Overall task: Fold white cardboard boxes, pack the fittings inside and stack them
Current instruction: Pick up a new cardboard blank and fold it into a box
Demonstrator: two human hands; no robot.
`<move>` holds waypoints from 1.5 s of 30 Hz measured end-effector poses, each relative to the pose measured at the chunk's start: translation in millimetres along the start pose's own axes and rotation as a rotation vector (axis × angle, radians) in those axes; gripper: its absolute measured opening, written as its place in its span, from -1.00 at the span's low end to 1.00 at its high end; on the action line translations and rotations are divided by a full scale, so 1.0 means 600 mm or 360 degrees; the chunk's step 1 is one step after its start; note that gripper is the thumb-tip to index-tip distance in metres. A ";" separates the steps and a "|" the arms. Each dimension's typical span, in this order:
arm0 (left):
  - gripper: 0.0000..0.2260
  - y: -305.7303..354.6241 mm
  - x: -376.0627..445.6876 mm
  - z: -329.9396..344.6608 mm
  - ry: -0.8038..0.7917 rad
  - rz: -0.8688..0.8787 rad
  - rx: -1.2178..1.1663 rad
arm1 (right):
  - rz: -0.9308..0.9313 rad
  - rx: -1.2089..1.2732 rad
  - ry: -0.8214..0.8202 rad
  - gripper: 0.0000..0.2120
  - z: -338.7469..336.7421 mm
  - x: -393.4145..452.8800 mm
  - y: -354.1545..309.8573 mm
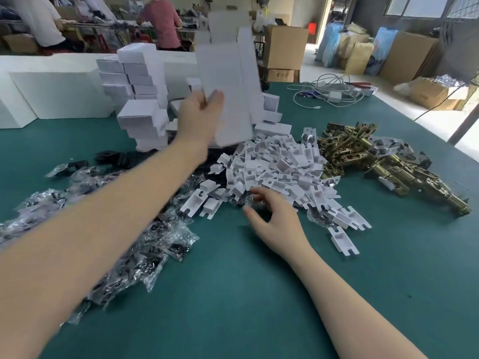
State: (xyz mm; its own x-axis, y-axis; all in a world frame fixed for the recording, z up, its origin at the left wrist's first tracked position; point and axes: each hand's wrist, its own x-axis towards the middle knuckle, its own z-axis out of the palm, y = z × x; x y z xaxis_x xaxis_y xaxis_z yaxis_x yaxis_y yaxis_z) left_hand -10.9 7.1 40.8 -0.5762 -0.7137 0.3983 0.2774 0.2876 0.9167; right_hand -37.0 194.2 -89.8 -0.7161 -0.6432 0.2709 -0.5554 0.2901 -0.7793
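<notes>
Your left hand (201,117) is pinching a flat, unfolded white cardboard box blank (228,92) and holding it upright above the centre of the frame, in front of the stack of folded white cardboard boxes (141,99) at upper left. Your right hand (274,216) is reaching, fingers loosely spread and gripping nothing, at the near edge of the heap of small white cardboard inserts (280,167) on the green bench (246,294). Brass-coloured metal fittings (375,156) are lying right of that heap, clear plastic bags of dark parts (145,244) left of it
</notes>
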 end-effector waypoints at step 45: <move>-0.87 -0.131 -0.213 -0.011 -0.0634 -0.0807 -0.0716 | -0.0055 0.0094 0.0301 -0.48 0.008 -0.028 -0.026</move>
State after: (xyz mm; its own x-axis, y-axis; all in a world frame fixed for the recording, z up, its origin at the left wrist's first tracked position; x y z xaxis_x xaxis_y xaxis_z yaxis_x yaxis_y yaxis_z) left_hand 45.8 71.8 -82.5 -0.9243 -0.3815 -0.0056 0.1426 -0.3589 0.9224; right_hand -14.4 196.8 -85.0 -0.7668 -0.5060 0.3950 -0.5592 0.2243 -0.7981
